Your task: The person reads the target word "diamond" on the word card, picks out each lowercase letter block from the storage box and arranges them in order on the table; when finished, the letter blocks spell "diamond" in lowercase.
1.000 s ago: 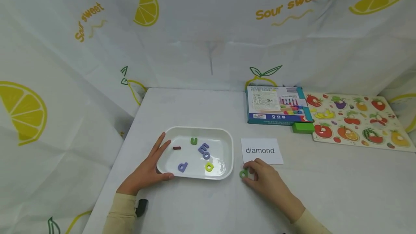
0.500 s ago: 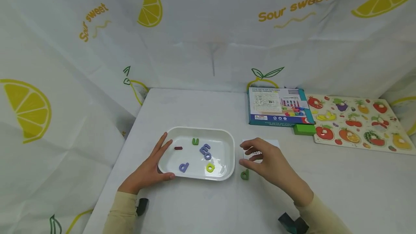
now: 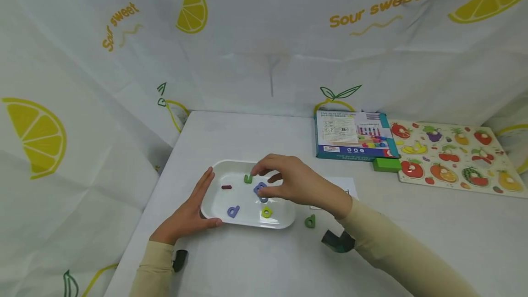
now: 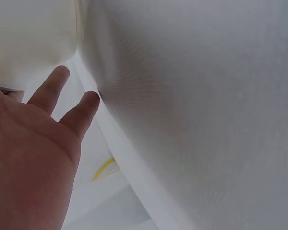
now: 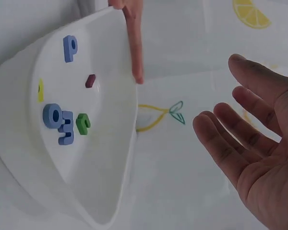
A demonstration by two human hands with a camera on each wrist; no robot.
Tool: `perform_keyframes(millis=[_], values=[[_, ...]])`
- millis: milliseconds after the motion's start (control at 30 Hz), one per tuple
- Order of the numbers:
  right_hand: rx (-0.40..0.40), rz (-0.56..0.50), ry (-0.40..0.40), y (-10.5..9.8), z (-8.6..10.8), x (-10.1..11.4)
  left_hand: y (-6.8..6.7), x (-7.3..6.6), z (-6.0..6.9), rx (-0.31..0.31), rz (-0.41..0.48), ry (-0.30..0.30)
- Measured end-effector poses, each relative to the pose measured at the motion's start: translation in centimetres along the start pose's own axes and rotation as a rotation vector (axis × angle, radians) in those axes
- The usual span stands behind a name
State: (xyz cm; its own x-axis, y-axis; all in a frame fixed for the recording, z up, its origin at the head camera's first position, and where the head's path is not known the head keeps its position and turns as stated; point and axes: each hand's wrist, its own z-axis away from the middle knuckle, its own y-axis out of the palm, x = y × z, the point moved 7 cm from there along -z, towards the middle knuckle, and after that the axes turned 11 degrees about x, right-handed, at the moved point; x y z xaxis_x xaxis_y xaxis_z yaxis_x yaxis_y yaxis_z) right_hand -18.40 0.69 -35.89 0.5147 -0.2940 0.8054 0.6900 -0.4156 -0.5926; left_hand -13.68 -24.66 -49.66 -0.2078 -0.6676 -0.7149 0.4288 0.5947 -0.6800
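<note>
My left hand (image 3: 183,217) lies along the left end of a white tray (image 3: 247,225), fingers and thumb spread against its rim. Above the tray's right half hovers my right hand (image 3: 297,184), its fingers loosely bent and nothing between them; the right wrist view shows the hand (image 5: 259,143) apart from the letters. Inside the tray are a green u-shaped letter (image 3: 248,179), a dark red bar (image 3: 226,187), a purple d (image 3: 233,211), a purple m (image 5: 66,128), a purple o (image 5: 53,116) and a yellow letter (image 3: 266,212). A green d (image 3: 310,221) lies on the table.
Partly behind the right forearm is a white card (image 3: 345,183). Farther back stand a boxed bead set (image 3: 350,134), a green block (image 3: 387,165) and a fruit puzzle board (image 3: 455,157). A printed curtain (image 3: 247,35) hangs behind the table.
My right hand has let go of the green d on the table below the card. It has risen and moved left over the tray. The left hand stays at the rim.
</note>
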Motion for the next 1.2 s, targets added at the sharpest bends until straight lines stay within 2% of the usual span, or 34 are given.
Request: perform_keyframes(millis=[233, 467, 733, 1000, 1100, 1200], values=[[0.198, 0.029, 0.057, 3.7, -6.9, -2.1, 0.0, 0.3, 0.3, 0.019, 0.003, 0.015], [0.303, 0.161, 0.080, 7.5, -10.8, -4.8, 0.2, -0.1, 0.1, 0.031, -0.004, 0.024], [0.294, 0.257, 0.039, 8.7, -12.9, -5.3, 0.1, -0.2, 0.2, 0.023, 0.018, 0.037], [0.286, 0.250, 0.013, 9.1, -13.6, -6.1, 0.1, -0.2, 0.1, 0.020, 0.008, 0.030], [0.269, 0.276, 0.015, 9.2, -13.9, -6.5, -0.1, -0.3, 0.0, 0.016, -0.005, 0.031], [0.237, 0.311, -0.017, 9.4, -14.1, -6.8, -0.2, -0.3, 0.0, 0.013, -0.009, 0.037]])
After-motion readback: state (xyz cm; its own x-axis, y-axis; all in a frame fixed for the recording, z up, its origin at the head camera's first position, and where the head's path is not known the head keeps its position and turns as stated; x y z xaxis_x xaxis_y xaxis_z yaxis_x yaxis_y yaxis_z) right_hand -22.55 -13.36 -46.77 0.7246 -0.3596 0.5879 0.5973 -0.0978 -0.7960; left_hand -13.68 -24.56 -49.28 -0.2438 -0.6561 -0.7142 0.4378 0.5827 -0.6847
